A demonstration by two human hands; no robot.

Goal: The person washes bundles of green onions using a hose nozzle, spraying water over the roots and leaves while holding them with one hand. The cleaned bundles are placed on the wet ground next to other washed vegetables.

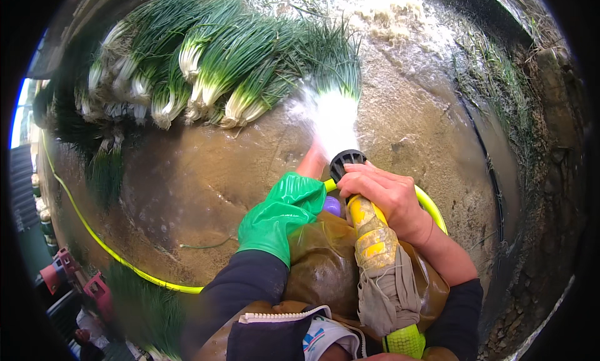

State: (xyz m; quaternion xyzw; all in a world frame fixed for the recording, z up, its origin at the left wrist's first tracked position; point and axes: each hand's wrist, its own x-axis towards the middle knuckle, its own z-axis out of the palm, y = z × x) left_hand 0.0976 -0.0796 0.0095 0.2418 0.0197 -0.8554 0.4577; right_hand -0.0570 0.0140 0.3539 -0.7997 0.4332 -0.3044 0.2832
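My right hand [379, 187] grips a hose wand behind its black nozzle [348, 163]. Yellow tape and grey cloth wrap the hose [375, 248] below it. A dense white jet of water [335, 122] leaves the nozzle and hits a bunch of green onions [335, 68], hiding its white ends. My left arm, in a green rubber sleeve [281, 216], reaches into the edge of the jet. Only the wrist and part of my left hand [317, 150] show; spray covers the fingers, so I cannot tell whether they hold the bunch.
More green onion bunches [220, 75] lie in a pile at the upper left. A yellow-green hose [108, 251] curves over the wet ground. A black pipe [487, 164] runs along the right, beside a stone edge [555, 94]. Muddy water [398, 14] foams at the top.
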